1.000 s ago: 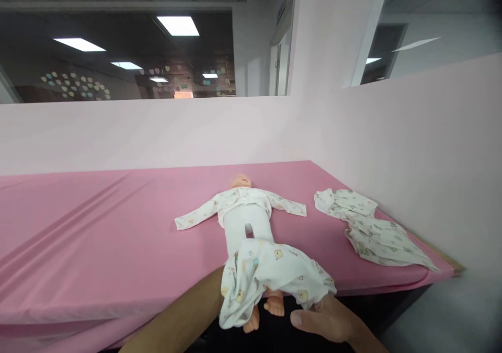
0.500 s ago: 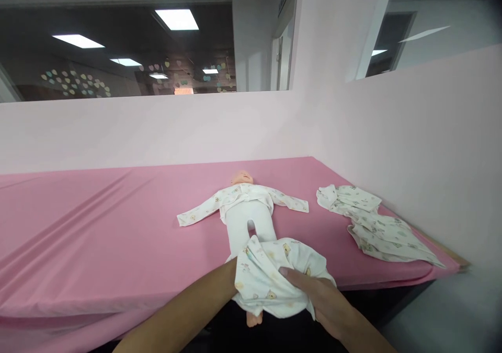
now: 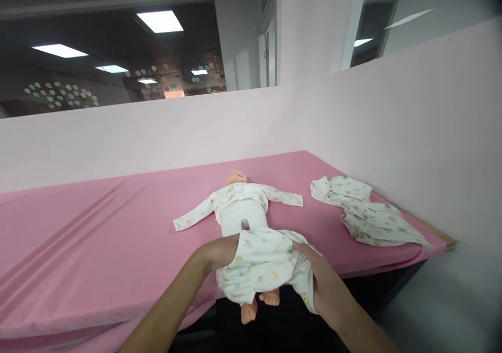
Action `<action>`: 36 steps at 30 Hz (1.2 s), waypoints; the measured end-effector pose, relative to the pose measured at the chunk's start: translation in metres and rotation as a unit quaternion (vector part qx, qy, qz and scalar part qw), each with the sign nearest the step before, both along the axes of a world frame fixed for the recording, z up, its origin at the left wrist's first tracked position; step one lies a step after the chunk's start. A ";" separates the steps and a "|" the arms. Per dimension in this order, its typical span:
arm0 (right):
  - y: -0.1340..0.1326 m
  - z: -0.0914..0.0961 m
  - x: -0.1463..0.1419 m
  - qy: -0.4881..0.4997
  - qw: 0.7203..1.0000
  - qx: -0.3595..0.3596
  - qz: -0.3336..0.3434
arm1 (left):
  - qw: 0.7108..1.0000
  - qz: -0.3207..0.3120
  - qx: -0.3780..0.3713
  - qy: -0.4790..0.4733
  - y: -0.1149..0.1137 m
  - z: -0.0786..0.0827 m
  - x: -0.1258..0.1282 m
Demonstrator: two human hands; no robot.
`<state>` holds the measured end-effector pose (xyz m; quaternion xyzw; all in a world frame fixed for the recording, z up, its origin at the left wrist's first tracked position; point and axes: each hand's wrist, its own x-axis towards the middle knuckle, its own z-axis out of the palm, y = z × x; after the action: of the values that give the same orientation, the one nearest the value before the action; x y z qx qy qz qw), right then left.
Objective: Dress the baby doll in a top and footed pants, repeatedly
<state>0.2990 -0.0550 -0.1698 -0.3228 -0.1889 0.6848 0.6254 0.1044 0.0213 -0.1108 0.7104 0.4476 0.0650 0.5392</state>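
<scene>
A baby doll (image 3: 243, 213) lies on its back on a pink-covered table, head away from me. It wears a white printed top (image 3: 227, 198) with outstretched sleeves, and its legs look white. Printed baby trousers (image 3: 262, 259) are bunched over its lower legs, with both bare feet (image 3: 249, 311) showing below. My left hand (image 3: 225, 251) reaches inside the trousers from the left; its fingers are hidden by the cloth. On the right, my right hand (image 3: 318, 275) grips the trousers, thumb on top and the other fingers underneath.
Another set of printed baby clothes (image 3: 368, 212) lies spread at the table's right side, near the wall. The pink sheet (image 3: 98, 238) has creases on the left and hangs over the front edge. A wall with a window (image 3: 137, 55) stands behind.
My left hand has shifted so that its back now shows at the trouser opening. The trousers have been spread wider to the left, and both feet show instead of one. The view has turned slightly.
</scene>
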 end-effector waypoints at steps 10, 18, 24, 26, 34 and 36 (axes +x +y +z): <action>-0.009 0.025 -0.046 0.100 0.980 -0.058 0.165 | 0.972 0.166 0.137 -0.095 -0.049 0.010 0.001; -0.010 0.034 -0.060 0.019 0.993 -0.081 0.084 | 0.955 0.090 0.283 -0.008 -0.048 0.017 0.005; -0.017 0.038 -0.067 0.036 0.992 -0.106 0.059 | 0.931 0.040 0.360 0.038 -0.004 0.017 0.007; -0.016 0.037 -0.068 0.058 0.992 -0.094 0.054 | 0.906 -0.038 0.415 0.081 0.015 0.010 0.014; -0.014 0.027 -0.063 0.154 0.980 -0.091 0.083 | 0.756 -0.331 0.525 0.208 0.059 0.007 0.035; -0.017 0.025 -0.064 0.191 0.974 -0.082 0.086 | 0.713 -0.361 0.551 0.241 0.062 0.006 0.037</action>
<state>0.2353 -0.0720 -0.1452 -0.2192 -0.0360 0.7983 0.5598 0.1411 0.0832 -0.1050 0.9807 0.1571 -0.0730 -0.0911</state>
